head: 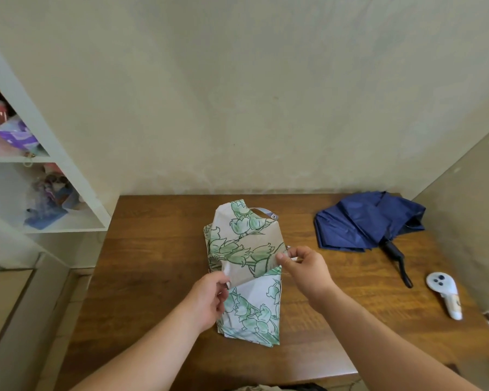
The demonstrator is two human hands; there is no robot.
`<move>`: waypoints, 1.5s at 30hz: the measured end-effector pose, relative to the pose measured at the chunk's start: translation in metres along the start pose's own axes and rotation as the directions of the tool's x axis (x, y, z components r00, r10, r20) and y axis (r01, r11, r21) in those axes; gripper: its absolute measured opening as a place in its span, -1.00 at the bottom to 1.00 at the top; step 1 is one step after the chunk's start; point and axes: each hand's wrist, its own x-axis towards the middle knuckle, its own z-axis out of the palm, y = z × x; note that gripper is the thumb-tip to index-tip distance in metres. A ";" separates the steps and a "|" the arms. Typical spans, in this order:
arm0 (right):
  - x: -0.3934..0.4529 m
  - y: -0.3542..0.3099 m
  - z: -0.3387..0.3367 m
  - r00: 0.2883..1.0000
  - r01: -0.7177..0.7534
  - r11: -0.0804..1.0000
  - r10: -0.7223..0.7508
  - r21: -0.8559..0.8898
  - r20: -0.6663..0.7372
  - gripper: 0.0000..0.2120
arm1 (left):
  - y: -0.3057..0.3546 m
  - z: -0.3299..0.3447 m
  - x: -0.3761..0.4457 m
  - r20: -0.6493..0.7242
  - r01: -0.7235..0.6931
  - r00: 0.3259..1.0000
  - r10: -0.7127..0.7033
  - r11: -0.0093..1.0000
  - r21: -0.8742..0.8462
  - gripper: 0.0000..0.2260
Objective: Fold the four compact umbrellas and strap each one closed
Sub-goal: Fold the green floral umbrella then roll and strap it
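Note:
A white compact umbrella with a green flower print (244, 241) lies collapsed along the middle of the wooden table (158, 249), its canopy loose. My left hand (209, 300) pinches the lower left corner of one raised fabric panel. My right hand (302, 263) pinches the same panel's right corner at a rib tip. The umbrella's grey strap (266, 212) with a snap sticks out at the far end. A navy blue umbrella (367, 221) lies collapsed and unrolled at the back right, black handle and wrist loop (398, 261) pointing toward me.
A white handheld controller (445, 292) lies near the table's right edge. A white shelf unit (48, 165) with cluttered items stands to the left. A plain wall runs behind the table, and another wall closes in on the right.

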 end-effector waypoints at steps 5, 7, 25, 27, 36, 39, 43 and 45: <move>-0.002 0.002 -0.001 0.995 -0.009 0.998 0.004 0.058 0.098 -0.73 | 0.013 0.003 -0.003 0.048 0.062 0.996 -0.069 0.987 0.149 -0.63; -0.002 0.003 0.000 0.994 -0.004 0.998 -0.002 0.060 0.108 -0.76 | 0.018 0.006 -0.006 -0.029 0.023 0.999 -0.016 0.970 0.242 -0.73; -0.002 -0.009 -0.005 0.993 0.072 0.996 -0.077 0.061 0.086 -0.81 | 0.009 0.003 -0.004 0.174 -0.339 0.939 0.297 0.890 0.306 -0.51; -0.007 -0.008 -0.006 0.979 0.114 0.993 -0.112 -0.004 0.171 -0.55 | 0.008 0.000 -0.003 0.130 -0.378 0.926 0.355 0.874 0.306 -0.51; -0.005 0.014 -0.011 0.989 0.146 0.967 -0.139 -0.209 0.050 -0.37 | 0.013 -0.017 -0.005 -0.003 -0.476 0.827 0.562 0.704 0.527 -0.46; -0.009 0.016 -0.009 0.975 0.218 0.945 -0.198 -0.243 0.104 -0.35 | 0.007 -0.017 -0.002 0.053 -0.529 0.780 0.624 0.611 0.589 -0.46; -0.010 0.024 -0.007 0.987 0.152 0.953 -0.134 -0.262 0.086 -0.64 | 0.002 -0.017 -0.001 0.103 -0.552 0.790 0.605 0.627 0.549 -0.60; -0.010 0.028 -0.007 0.990 0.124 0.963 -0.105 -0.240 0.090 -0.66 | 0.000 -0.020 0.002 0.100 -0.543 0.787 0.608 0.607 0.580 -0.66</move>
